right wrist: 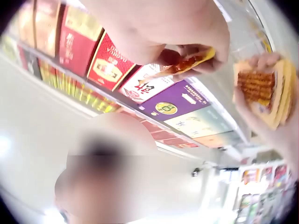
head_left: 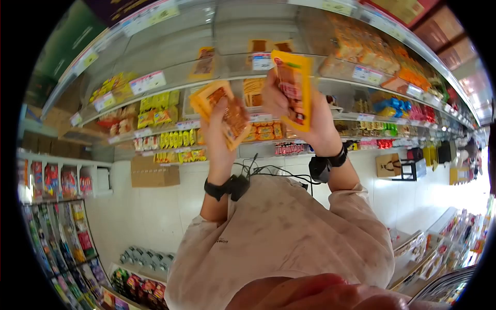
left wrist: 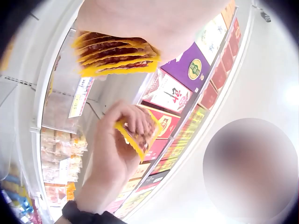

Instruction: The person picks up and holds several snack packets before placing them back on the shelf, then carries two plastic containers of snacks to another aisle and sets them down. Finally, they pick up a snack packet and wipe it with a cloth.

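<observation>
Yellow-edged snack packets, 2 groups, both in hand, placed here against the white price tag (head_left: pixel 262 61) on the upper shelf edge. Left hand (head_left: pixel 218 135) grips the fanned stack (head_left: pixel 235 123) between thumb and fingers, below and left of the tag. Right hand (head_left: pixel 275 96) holds 1 packet (head_left: pixel 296 85), tilted, just right of and below the tag, fingers curled round it. Neither hand is spread. More of the same kind of packet (head_left: pixel 205 63) on the shelf left of the tag; orange-wrapped packs (head_left: pixel 356 46) well to its right.

Risks, my read: stack is fanned, so 1 outer packet could slide off if the thumb eases. Slick film would make that worse. Right-hand packet could swing or catch the shelf edge, since it's gripped toward 1 side and sits close. The 2 groups could also bump if the wrists turn inward.

View differences: head view shows the stack nearly face-on, so the count is hard. Left wrist view gives it edge-on, at least 4 yellow edges; exact number, can't tell. It also shows the purple box (left wrist: pixel 185 69) in full colour; head view has that row cut at the rim. Right wrist view shows the left thumb across the stack's front, fingertips at its edge.
</observation>
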Tool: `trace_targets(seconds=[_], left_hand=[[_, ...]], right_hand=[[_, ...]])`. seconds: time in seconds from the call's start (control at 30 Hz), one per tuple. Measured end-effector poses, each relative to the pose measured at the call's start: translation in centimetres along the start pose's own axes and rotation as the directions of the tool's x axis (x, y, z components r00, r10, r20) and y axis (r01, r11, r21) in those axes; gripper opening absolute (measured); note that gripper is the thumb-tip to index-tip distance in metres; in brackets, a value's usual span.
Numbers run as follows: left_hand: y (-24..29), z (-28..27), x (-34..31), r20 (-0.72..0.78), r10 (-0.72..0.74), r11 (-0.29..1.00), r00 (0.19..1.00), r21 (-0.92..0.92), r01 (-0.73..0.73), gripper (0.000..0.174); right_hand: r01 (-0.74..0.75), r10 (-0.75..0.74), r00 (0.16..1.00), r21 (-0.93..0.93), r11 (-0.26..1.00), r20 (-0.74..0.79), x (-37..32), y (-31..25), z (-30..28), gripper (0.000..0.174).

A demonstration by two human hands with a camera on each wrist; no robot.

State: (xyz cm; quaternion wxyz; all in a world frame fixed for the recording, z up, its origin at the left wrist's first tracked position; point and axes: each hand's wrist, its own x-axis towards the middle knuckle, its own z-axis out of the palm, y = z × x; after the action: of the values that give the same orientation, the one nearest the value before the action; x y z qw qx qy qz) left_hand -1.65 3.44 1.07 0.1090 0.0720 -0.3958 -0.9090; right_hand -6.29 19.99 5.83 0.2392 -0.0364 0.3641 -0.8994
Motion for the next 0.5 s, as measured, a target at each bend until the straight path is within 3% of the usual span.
trace_targets(seconds=[0.03, 0.07, 0.17, 0.2, 0.3, 0.4, 0.5], left_hand=[[0.1, -0.1, -0.1, -0.03, -0.005, 1.0, 1.0, -0.025, 0.005, 0.028], [-0.3, -1.0, 0.3, 0.092, 0.008, 1.0, 0.996, -0.005, -0.007, 0.034], [-0.4, -0.5, 0.3, 0.036, 0.04, 0.998, 0.999, -0.049, -0.038, 0.037], [-0.6, -0.8, 0.2, 0.072, 0.04, 0.999, 0.997, -0.027, -0.038, 0.04], [-0.6, -0.9, 0.5, 0.102, -0.019, 0.993, 0.995, -0.11, 0.031, 0.038], [-0.5, 0.3, -0.1, 0.075, 0.055, 0.994, 0.996, 0.088, -0.062, 0.038], [-0.3, -0.3, 0.2, 0.051, 0.028, 0.999, 0.998, 0.015, -0.029, 0.036]], right_hand=[[0.138, -0.137, 0.99, -0.21, 0.968, 0.018, 0.7, 0.6, 0.2, 0.024], [0.277, -0.272, 0.96, -0.401, 0.873, 0.069, 1.3, 1.3, 0.3, 0.022], [0.381, -0.344, 0.92, -0.648, 0.659, 0.19, 2.5, 3.3, -1.2, 0.018], [0.357, -0.362, 0.922, -0.655, 0.666, 0.135, 2.6, 3.9, -0.9, 0.014], [0.458, -0.507, 0.843, -0.734, 0.501, 0.18, 3.4, 5.3, -1.1, 0.011], [0.453, -0.593, 0.775, -0.846, 0.279, 0.22, 2.7, 6.2, 0.2, 0.013], [0.537, -0.574, 0.705, -0.842, 0.051, 0.415, 3.0, 6.3, -0.3, 0.016]])
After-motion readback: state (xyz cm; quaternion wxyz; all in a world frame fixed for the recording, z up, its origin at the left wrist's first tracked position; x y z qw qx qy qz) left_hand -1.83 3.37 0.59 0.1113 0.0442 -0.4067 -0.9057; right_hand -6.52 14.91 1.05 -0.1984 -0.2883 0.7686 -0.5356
